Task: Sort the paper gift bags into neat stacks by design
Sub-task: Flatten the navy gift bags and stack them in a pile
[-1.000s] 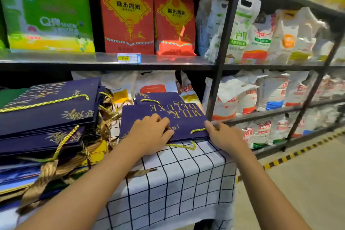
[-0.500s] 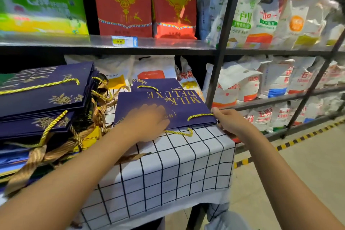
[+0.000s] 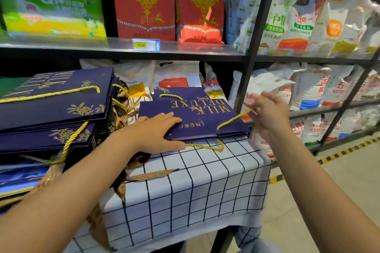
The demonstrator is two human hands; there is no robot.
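Observation:
A small stack of navy "MILK DELUXE" gift bags (image 3: 207, 117) lies flat on the checked tablecloth (image 3: 197, 183). My left hand (image 3: 156, 133) rests flat on the stack's near left corner, fingers straight. My right hand (image 3: 267, 111) hovers off the stack's right edge and pinches the top bag's yellow rope handle (image 3: 232, 119), pulling it up and to the right. A taller pile of navy bags (image 3: 53, 107) with gold ribbons and other designs beneath sits at the left.
A black metal shelving unit (image 3: 253, 43) stands just behind the table, filled with rice sacks (image 3: 308, 22) and red packages (image 3: 144, 2). A second yellow handle (image 3: 207, 147) hangs over the stack's front edge. The floor (image 3: 339, 174) with striped tape lies at the right.
My right hand has lifted from the stack's right edge, drawing the yellow handle up. My left hand's fingers have flattened on the bags. The view has moved closer.

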